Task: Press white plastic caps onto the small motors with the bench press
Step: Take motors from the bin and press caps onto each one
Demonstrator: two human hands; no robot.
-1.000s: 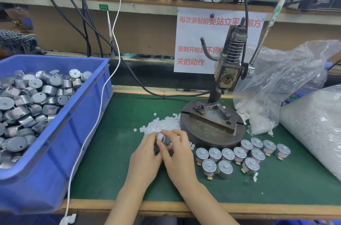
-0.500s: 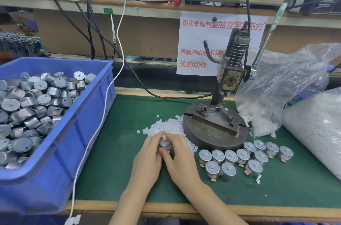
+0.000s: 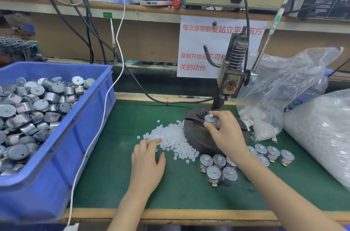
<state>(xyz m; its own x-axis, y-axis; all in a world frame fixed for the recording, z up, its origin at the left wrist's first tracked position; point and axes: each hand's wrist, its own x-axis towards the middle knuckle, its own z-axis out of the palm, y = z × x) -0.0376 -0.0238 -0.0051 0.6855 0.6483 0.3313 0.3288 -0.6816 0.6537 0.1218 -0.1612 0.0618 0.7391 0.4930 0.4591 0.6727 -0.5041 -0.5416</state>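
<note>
Seating the motor point(image 3: 209, 120), cap on top, on the press base point(image 3: 197, 138), the right hand point(image 3: 225, 136) pinches it; I'd centre it squarely beneath the ram point(image 3: 225, 96). Meanwhile the left hand point(image 3: 146, 158) lies relaxed, fingertips point(image 3: 157, 140) on loose caps point(image 3: 176, 141).

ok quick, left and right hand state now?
Left hand: open, fingers at the white caps.
Right hand: holding a motor on the press base.

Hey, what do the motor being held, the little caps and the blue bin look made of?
The motor in the right hand: metal by its look, a dull silvery casing with soft glints. The caps: probably plastic, milky white, slightly see-through. The bin: likely moulded plastic, even blue, smooth faintly shiny rim.
</note>
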